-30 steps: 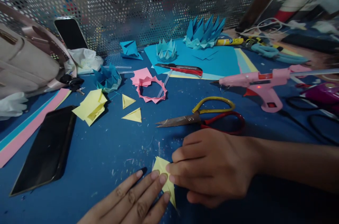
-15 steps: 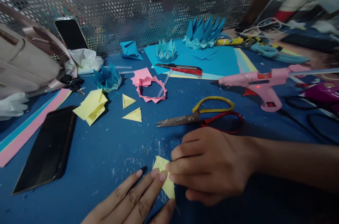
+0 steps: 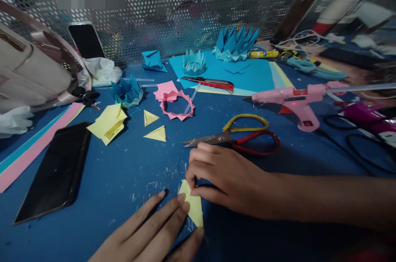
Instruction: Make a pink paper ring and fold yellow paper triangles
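I'm pressing a small folded yellow paper piece [image 3: 192,206] flat on the blue table [image 3: 123,179], near the front edge. My left hand [image 3: 154,233] is lying flat, fingers stretched out and close together, fingertips resting on the paper's left edge. My right hand [image 3: 225,179] is reaching in from the right, fingers curled, thumb and forefinger pinching the paper's top corner. Scissors [image 3: 235,140] with yellow and red handles are lying just behind my right hand. Two yellow triangles [image 3: 154,128] are sitting farther back left, and a black phone [image 3: 54,173] is lying well to the left.
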### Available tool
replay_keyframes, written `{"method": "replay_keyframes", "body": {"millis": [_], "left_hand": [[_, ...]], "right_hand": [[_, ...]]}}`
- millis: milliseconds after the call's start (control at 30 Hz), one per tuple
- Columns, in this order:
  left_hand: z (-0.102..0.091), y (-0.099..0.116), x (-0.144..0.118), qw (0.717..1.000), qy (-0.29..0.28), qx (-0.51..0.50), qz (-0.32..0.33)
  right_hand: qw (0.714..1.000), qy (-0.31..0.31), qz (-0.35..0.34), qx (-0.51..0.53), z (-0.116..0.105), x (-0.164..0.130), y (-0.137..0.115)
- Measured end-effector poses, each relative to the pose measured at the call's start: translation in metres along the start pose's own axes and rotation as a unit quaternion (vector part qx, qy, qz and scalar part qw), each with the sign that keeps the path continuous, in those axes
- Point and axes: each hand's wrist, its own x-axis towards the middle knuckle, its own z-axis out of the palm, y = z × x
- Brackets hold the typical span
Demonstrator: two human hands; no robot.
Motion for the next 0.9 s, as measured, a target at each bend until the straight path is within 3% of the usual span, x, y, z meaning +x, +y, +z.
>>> {"method": "replay_keyframes", "body": {"millis": [200, 300, 667, 900], "left_hand": [[-0.001, -0.005, -0.001, 0.999, 0.024, 0.013, 0.032], [-0.002, -0.004, -0.002, 0.999, 0.005, 0.003, 0.038], [0.000, -0.003, 0.000, 0.999, 0.015, 0.007, 0.037], [-0.004, -0.002, -0.001, 0.999, 0.011, 0.014, 0.033]], "right_hand": [[1.000, -0.003, 0.017, -0.002, 0.000, 0.001, -0.006], [0.999, 0.003, -0.002, -0.037, 0.003, 0.000, -0.005], [0.982, -0.023, -0.072, -0.171, 0.014, 0.000, 0.003], [0.992, 0.010, -0.066, -0.110, 0.011, 0.000, 0.004]]}}
